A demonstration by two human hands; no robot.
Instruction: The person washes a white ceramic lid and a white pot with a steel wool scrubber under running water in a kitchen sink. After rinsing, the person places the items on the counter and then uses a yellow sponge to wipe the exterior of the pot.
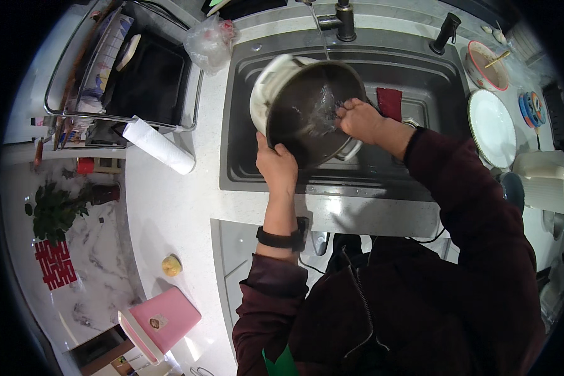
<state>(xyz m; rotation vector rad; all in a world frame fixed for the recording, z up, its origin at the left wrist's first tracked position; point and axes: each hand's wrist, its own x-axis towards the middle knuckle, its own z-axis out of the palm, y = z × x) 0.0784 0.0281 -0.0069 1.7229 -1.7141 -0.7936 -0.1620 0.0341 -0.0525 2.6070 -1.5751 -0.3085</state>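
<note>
My left hand [277, 162] grips the near-left rim of a deep, dark-inside metal pot [305, 136], which is tilted over the sink [244, 174]. Over the pot's right side is my right hand [359, 120], its fingers curled. A clear, shiny patch beside those fingers is blurred; whether it is splashing water or something held I cannot tell. Behind and under the pot shows a white vessel [262, 94] with handles. A thin water stream [320, 30] runs down from the black faucet [345, 23] behind the pot. A dark red cloth [389, 103] lies in the sink near the drain.
Right of the sink are a red-rimmed bowl [486, 66], a white plate [492, 128] and a pale pitcher [540, 181]. Leftward are a plastic bag [210, 43], a paper towel roll [159, 145], a wire rack [195, 98], a yellow round item [171, 266] and a pink container [167, 319].
</note>
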